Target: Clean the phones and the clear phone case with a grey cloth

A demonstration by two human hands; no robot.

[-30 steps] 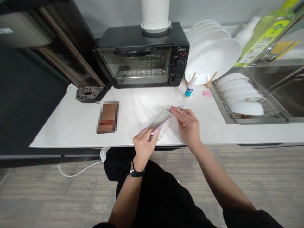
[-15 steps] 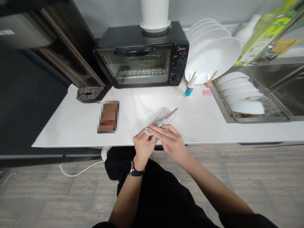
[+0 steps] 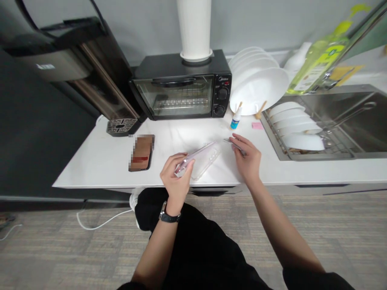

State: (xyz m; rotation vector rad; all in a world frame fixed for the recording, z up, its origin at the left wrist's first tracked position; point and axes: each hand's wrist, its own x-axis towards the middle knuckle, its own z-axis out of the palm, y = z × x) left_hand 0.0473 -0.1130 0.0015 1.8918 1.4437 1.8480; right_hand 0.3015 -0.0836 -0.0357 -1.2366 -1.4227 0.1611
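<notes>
My left hand [image 3: 177, 175] grips a thin pinkish phone [image 3: 198, 152], tilted nearly edge-on above the counter. Just under and to the right of the phone, a clear phone case [image 3: 208, 163] lies on the white surface. My right hand [image 3: 248, 157], apart from the phone, pinches a slim grey, metal-looking tool [image 3: 242, 152] between thumb and fingers. Its thin tip points left; its exact kind is too small to tell. Beyond the right hand stands a small white-and-blue bottle [image 3: 235, 119].
On the counter [image 3: 99, 171] at left lies a pixelated brown phone-shaped thing [image 3: 141, 153]. A toaster oven [image 3: 181, 98] and a drink machine [image 3: 121, 125] stand behind. Right are white plates [image 3: 263, 86], a pink block [image 3: 257, 125] and the sink [image 3: 359, 121] with bowls [image 3: 304, 141] on a rack.
My hands have moved apart: the right went rightward and now holds the grey tool. The left keeps the phone, now raised and more visible. The view has shifted slightly.
</notes>
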